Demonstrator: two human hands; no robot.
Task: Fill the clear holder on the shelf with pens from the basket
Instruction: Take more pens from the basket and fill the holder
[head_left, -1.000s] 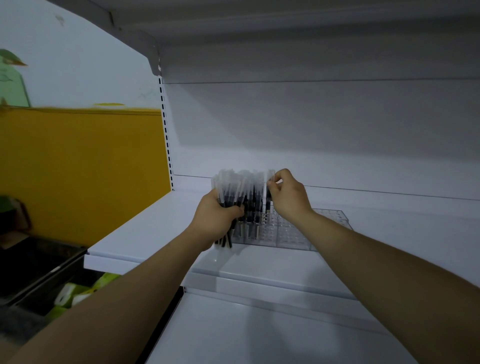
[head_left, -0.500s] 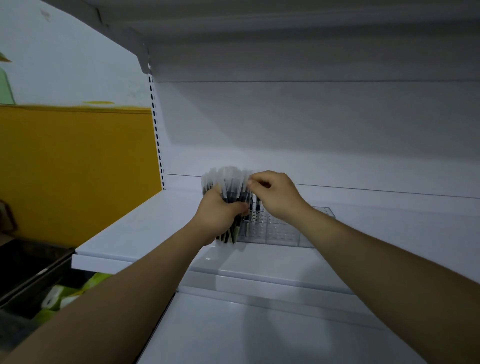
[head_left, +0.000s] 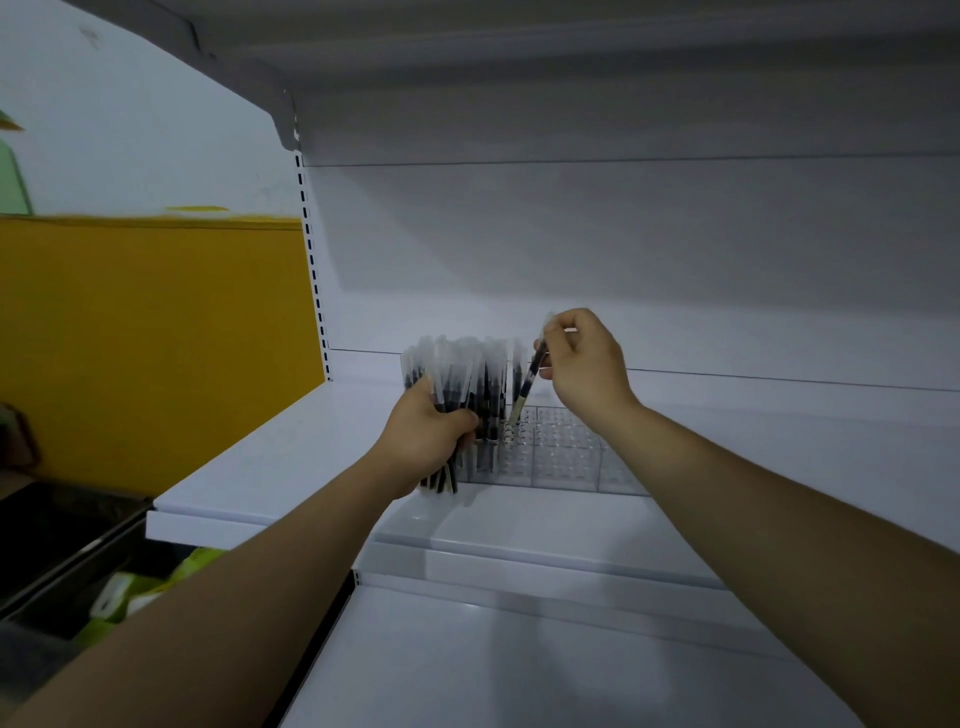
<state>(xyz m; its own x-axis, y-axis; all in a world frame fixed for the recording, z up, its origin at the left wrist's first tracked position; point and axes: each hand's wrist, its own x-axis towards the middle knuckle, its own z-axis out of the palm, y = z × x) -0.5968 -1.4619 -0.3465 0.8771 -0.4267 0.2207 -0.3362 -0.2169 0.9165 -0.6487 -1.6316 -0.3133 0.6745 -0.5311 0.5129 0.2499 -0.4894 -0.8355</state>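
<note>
A clear holder (head_left: 563, 452) with a grid of small holes lies on the white shelf (head_left: 291, 457). My left hand (head_left: 423, 434) grips a thick bundle of pens (head_left: 457, 376) with clear caps, held upright at the holder's left end. My right hand (head_left: 584, 364) pinches a single pen (head_left: 527, 384) by its top; the pen is tilted, with its tip at a hole near the holder's left part. A few pens stand in the holder beside the bundle. The basket is not clearly in view.
The shelf's back panel (head_left: 623, 249) rises behind the holder, with an upper shelf (head_left: 571, 62) overhead. A lower white shelf (head_left: 519, 660) lies in front. At the left are a yellow wall (head_left: 156, 338) and a dark bin (head_left: 57, 540) holding green packs.
My right hand drew one pen out of the bundle, lifted to the right, and now holds it tilted over the holder. The view shifted slightly.
</note>
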